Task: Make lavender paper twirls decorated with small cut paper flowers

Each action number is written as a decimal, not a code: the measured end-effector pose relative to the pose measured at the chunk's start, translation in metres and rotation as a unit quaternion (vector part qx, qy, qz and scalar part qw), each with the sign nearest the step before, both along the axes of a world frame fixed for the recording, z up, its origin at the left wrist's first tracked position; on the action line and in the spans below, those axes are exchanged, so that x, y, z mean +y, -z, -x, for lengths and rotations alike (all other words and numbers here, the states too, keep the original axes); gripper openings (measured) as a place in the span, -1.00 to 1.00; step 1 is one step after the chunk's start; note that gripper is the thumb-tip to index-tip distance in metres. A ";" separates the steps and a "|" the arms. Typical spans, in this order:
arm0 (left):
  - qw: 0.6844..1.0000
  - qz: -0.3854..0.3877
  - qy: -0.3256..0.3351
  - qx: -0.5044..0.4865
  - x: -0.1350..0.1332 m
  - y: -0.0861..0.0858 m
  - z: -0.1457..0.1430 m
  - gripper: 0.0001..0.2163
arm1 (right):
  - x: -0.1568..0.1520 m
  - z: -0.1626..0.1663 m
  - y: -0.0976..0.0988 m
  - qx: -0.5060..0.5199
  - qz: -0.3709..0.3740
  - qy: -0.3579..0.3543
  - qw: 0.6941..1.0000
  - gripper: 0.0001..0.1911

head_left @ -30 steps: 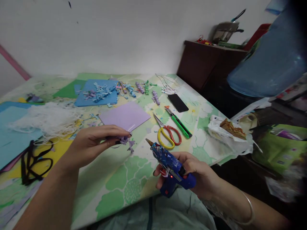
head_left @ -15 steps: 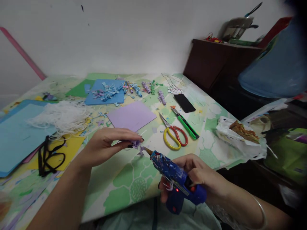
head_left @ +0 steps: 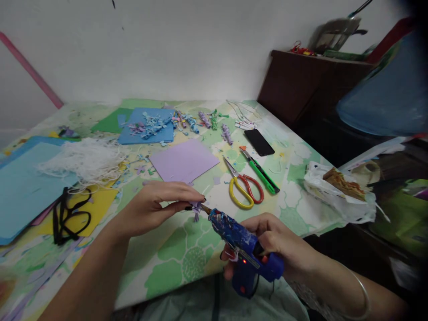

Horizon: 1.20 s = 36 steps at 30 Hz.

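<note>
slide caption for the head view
Right hand points a blue hot glue gun at a small purple paper piece pinched in the left hand.

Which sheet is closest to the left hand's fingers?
The purple sheet, just beyond the fingers of the left hand; the yellow sheet, green sheet and blue sheets lie farther off.

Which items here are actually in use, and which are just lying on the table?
In use: left hand, small purple paper piece, right hand, blue glue gun.
Lying about: scissors, green utility knife, phone, purple sheet, white string pile.
</note>
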State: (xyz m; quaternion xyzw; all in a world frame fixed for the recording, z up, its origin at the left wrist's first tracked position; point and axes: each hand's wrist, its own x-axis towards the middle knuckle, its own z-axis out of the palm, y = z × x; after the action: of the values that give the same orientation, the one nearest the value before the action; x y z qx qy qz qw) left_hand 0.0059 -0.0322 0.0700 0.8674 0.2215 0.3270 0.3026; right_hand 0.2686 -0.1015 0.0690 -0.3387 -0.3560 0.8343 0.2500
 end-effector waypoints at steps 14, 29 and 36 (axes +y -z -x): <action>1.000 -0.005 0.000 0.004 -0.001 -0.001 -0.001 -0.71 | 0.001 0.001 0.004 -0.004 -0.011 -0.005 1.000 -0.62; 1.000 -0.018 0.016 0.006 0.000 0.001 -0.002 -0.69 | -0.001 0.005 0.000 -0.019 0.007 0.002 1.000 -0.65; 0.999 -0.031 0.018 0.011 0.001 0.001 -0.002 -0.67 | -0.002 0.005 -0.003 -0.036 0.019 0.033 0.999 -0.67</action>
State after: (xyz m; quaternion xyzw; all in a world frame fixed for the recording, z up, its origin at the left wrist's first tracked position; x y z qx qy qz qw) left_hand 0.0082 -0.0314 0.0693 0.8840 0.1988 0.3185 0.2786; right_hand 0.2634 -0.1032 0.0721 -0.3849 -0.3373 0.8196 0.2575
